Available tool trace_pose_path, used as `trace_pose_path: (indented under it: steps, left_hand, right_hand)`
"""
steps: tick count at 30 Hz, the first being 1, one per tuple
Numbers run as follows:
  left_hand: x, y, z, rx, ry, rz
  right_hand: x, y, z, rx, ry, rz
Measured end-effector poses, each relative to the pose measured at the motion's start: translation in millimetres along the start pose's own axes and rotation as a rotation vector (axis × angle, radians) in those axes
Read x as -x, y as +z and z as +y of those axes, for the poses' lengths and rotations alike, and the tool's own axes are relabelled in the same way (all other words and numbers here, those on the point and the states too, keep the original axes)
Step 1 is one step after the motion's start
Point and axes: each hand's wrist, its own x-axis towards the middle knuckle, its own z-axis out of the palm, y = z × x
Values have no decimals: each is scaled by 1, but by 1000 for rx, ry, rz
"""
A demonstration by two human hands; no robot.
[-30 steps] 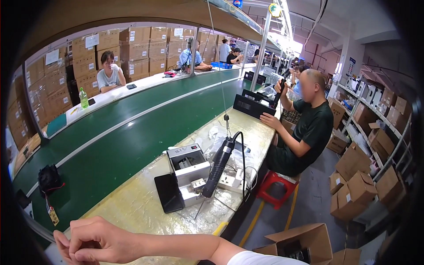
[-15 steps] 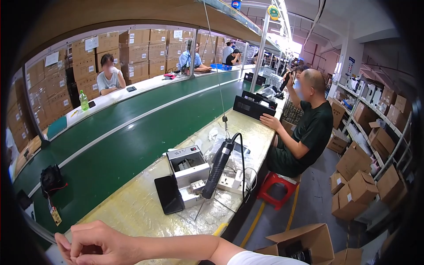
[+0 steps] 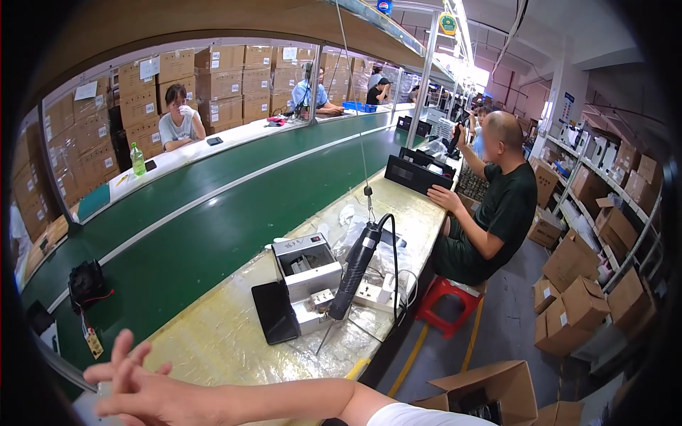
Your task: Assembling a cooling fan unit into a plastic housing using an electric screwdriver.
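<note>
While the right hand (image 3: 153, 399) holds its fingers loosely spread, gripping nothing visible, the left hand cannot be made out. Handling seems paused; finished and remaining steps cannot be told. At eleven o'clock from the right hand, a black component (image 3: 88, 282) with red wires rests on the green belt (image 3: 213, 241); at two o'clock, beyond a black slab (image 3: 275, 314), a corded driver (image 3: 353, 268) hangs untouched over the bench (image 3: 206, 344).

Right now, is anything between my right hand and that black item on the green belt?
In this view, the small tan piece and thin wires come between your right hand and the black item on the green belt. Nothing else visible stands in the way.
</note>
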Motion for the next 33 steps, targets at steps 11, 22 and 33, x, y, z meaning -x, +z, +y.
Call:
trace_pose_path:
  steps: [11,22,33]
  left_hand:
    - [-46,-4,-36,-286,1296,-1308]
    - [40,18,-27,-399,491,-592]
    - [36,10,-45,-486,652,-542]
  right_hand:
    - [21,-14,0,-183,358,-335]
    - [16,-20,-12,-468,630,-131]
    - [19,-15,-18,-477,608,-56]
